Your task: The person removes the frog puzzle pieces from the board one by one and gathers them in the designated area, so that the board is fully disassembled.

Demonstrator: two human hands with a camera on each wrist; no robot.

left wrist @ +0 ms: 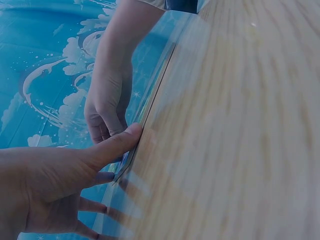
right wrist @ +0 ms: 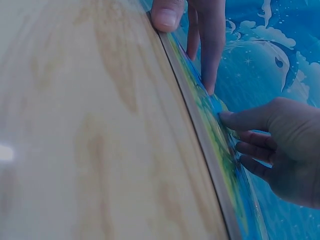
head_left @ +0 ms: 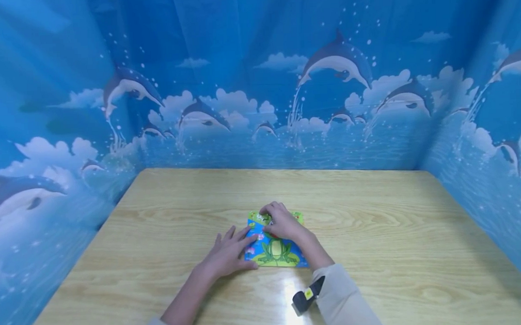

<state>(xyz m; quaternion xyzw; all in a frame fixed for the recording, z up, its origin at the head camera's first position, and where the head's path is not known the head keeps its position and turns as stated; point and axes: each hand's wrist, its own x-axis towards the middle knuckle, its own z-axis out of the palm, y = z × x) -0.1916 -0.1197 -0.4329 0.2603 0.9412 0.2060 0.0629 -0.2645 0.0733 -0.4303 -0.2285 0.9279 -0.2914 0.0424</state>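
Note:
A flat board with a bright frog picture (head_left: 275, 251) on blue and green lies on the table near its middle. My left hand (head_left: 229, 256), fingers spread, touches the left side of the board, with the thumb by its lower left corner. In the left wrist view the left thumb (left wrist: 117, 142) rests along the board's near edge. My right hand (head_left: 285, 223) reaches over the upper part of the frog, its fingers and thumb bent down onto the surface. In the right wrist view the right fingertips (right wrist: 245, 150) meet the picture; whether they pinch a piece is hidden.
The board lies on a pale wood-grain table (head_left: 376, 215). A blue curtain (head_left: 238, 47) with dolphins and clouds stands around the back and sides. A dark band with a small yellow-marked box (head_left: 307, 294) is strapped at the right wrist.

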